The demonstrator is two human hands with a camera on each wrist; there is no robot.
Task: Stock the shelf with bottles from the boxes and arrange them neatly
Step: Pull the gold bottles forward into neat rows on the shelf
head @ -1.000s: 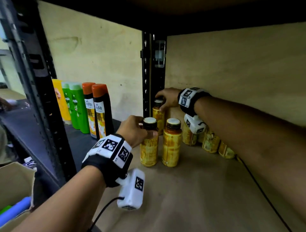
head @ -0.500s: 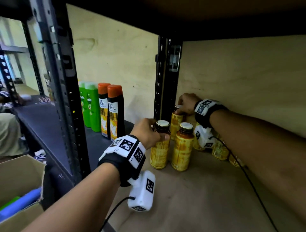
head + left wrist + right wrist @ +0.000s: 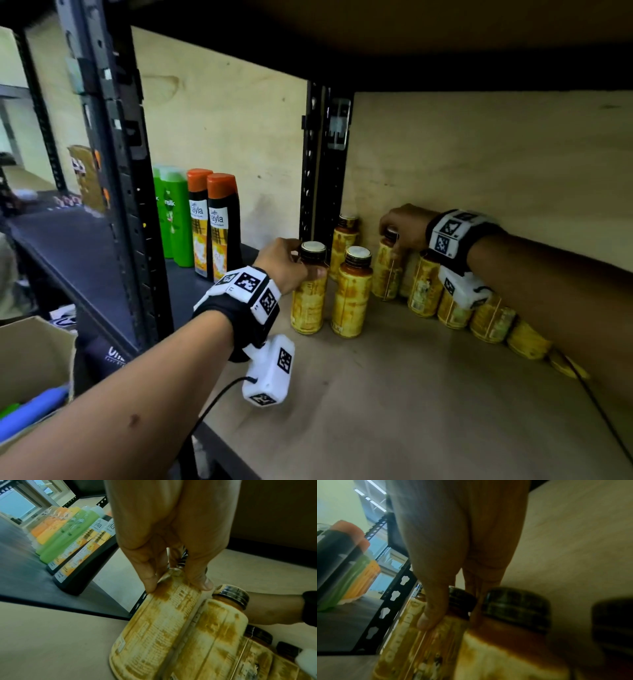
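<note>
While both of my hands sit on bottle necks inside the wooden shelf bay, the layout reads like this from left to right. Far left, on the neighbouring dark shelf, stand green and black shampoo bottles (image 3: pixel 195 219), apart from the work. Next comes my left hand (image 3: pixel 286 265), thumb and fingers clasped around the shoulder of the front-left yellow bottle (image 3: pixel 308 291), which stands upright with its long axis vertical. Touching it on the right is a second upright yellow bottle (image 3: pixel 352 294), which no hand holds. Behind them, near the black corner post (image 3: pixel 322 171), stands another. Further right, my right hand (image 3: pixel 406 226) pinches the cap of a bottle (image 3: pixel 388 270) at the left end of the back row (image 3: pixel 479 308), which runs rightward along the plywood wall. I judge the gripped front bottle must travel back and right toward that row; the left hand is nearer it.
</note>
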